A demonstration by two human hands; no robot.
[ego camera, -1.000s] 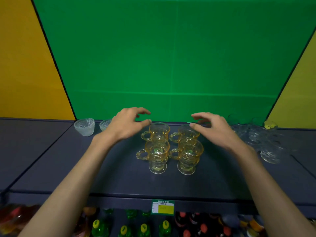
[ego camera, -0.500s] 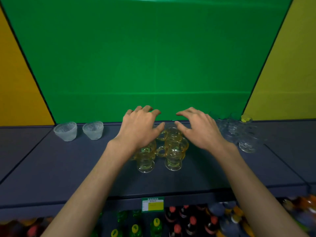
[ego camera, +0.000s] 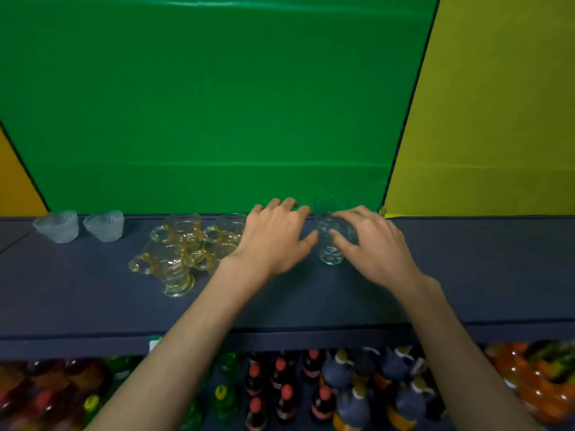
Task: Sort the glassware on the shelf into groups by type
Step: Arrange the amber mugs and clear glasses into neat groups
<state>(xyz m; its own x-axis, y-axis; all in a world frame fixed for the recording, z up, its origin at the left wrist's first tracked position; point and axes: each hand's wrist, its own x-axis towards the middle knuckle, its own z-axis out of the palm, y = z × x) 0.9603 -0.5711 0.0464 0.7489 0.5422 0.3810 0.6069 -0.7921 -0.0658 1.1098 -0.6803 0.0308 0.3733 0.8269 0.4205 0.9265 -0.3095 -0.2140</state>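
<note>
Several amber glass mugs (ego camera: 174, 262) with handles stand grouped on the dark shelf (ego camera: 93, 303), left of my hands. Two frosted small bowls (ego camera: 57, 226) sit at the far left near the back. A clear tumbler (ego camera: 330, 247) stands between my hands, and another clear glass (ego camera: 326, 204) shows behind it. My left hand (ego camera: 277, 241) hovers with spread fingers just left of the tumbler, partly covering the right-hand mugs. My right hand (ego camera: 373, 244) reaches over the tumbler's right side, fingertips at its rim, hiding further clear glasses.
A green backdrop (ego camera: 217, 104) rises right behind the shelf, with yellow panels on both sides. Below the shelf's front edge stand rows of capped bottles (ego camera: 311, 390), with a price label (ego camera: 154, 343) on the edge.
Both hands have left the amber mugs and moved right to the clear glasses. The view has swung right, so the mugs and bowls now lie further left.
</note>
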